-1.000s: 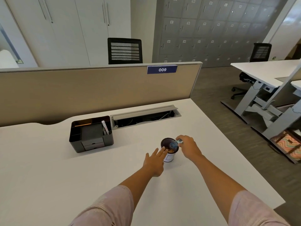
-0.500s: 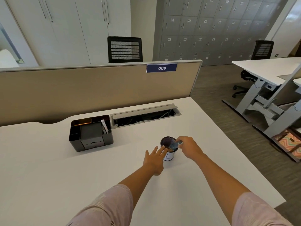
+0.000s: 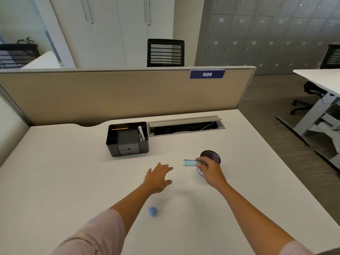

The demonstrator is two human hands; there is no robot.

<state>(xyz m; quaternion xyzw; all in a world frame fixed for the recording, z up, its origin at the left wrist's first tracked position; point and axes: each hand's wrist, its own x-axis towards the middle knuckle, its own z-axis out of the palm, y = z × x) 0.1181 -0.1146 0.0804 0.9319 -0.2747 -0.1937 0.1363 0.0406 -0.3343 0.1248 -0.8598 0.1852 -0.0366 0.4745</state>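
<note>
A round cup (image 3: 211, 156) with a dark inside and a white wall stands on the white desk (image 3: 73, 181). My right hand (image 3: 209, 171) is just in front of the cup and pinches a small light-blue tube (image 3: 189, 162) that lies level and points left. My left hand (image 3: 158, 176) hovers over the desk to the left of the tube, fingers spread and holding nothing. A small blue crumpled object (image 3: 152, 211) lies on the desk beside my left forearm.
A black desk organiser (image 3: 127, 138) with pens stands at the back of the desk, beside an open cable tray (image 3: 185, 126). A beige partition (image 3: 119, 92) marked 009 closes the far side. The desk's right edge drops to the floor; another desk (image 3: 320, 78) stands beyond.
My right hand has lifted the blue tube out of the cup and carried it left. My left hand has left the cup and moved left. The view shifted, showing the small blue object.
</note>
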